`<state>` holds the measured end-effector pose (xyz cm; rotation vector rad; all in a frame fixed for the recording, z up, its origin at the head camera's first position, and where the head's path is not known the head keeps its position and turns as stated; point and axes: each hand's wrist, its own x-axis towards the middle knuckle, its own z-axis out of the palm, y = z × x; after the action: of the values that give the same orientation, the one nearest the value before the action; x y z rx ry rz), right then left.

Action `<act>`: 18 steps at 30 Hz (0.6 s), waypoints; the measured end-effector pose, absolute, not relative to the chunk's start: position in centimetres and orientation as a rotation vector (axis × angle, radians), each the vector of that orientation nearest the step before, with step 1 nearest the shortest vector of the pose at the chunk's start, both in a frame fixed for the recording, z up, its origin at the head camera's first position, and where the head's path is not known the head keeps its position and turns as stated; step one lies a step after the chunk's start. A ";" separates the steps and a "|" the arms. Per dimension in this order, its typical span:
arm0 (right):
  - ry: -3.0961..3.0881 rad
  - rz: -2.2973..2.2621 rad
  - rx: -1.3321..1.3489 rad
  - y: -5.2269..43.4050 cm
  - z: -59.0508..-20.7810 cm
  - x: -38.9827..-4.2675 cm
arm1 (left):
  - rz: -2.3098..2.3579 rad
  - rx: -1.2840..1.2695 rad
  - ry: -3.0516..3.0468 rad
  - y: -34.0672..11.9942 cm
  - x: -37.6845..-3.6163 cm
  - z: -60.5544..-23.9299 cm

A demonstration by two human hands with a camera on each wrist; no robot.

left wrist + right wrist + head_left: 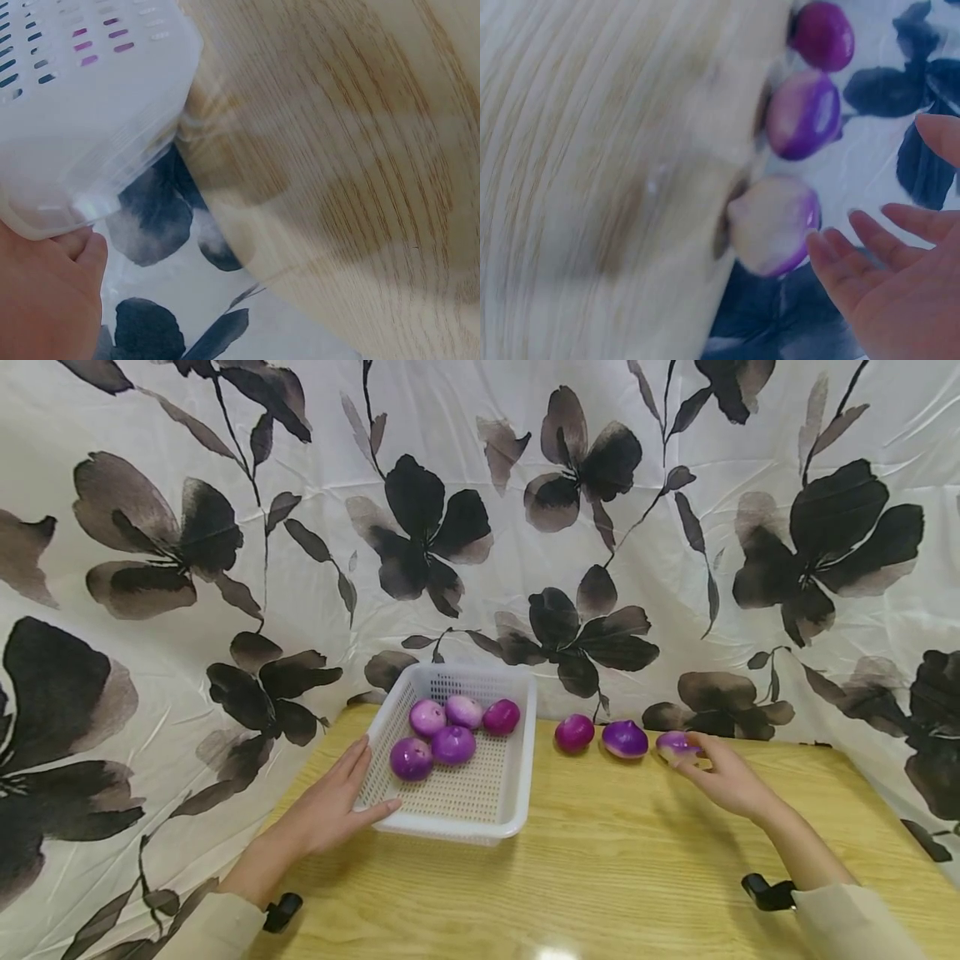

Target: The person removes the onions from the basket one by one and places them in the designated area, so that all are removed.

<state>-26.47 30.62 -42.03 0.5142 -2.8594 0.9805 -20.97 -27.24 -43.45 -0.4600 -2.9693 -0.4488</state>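
The basket (450,829) stands on the left part of the tabletop (615,860), near its back edge, with a cloth (465,435) hanging behind. Inside, three onions (463,712) lie across the back and two onions (453,746) lie in front of them, toward the left. Right of the basket, three more onions (625,740) sit in a row along the tabletop's back edge. The left hand (322,806) is against the basket's left side, the right hand (727,781) at the rightmost onion (672,742).

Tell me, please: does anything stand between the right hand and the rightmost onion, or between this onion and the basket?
Nothing visible separates the right hand from the rightmost onion. Towards the basket stand the row's middle onion and left onion, then the basket's right wall.
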 end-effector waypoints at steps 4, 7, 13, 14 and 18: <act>-2.814 1.035 0.596 29.3 -41.8 -26.2 | -0.451 -0.460 -2.970 -27.3 -21.0 -43.6; -2.789 1.063 0.644 28.4 -41.6 -25.9 | -0.452 -0.464 -2.967 -27.3 -21.0 -43.6; -2.793 1.068 0.704 26.8 -41.0 -25.4 | -0.443 -0.471 -2.961 -27.2 -21.1 -43.5; -2.798 1.066 0.712 26.5 -40.9 -25.3 | -0.442 -0.471 -2.962 -27.2 -21.1 -43.5; -2.816 1.055 0.735 25.3 -40.6 -24.9 | -0.440 -0.465 -2.967 -27.2 -21.0 -43.5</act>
<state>-24.89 25.27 -40.63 0.7349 -2.8165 1.0546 -21.02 -27.24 -43.52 -0.4654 -2.9675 -0.4397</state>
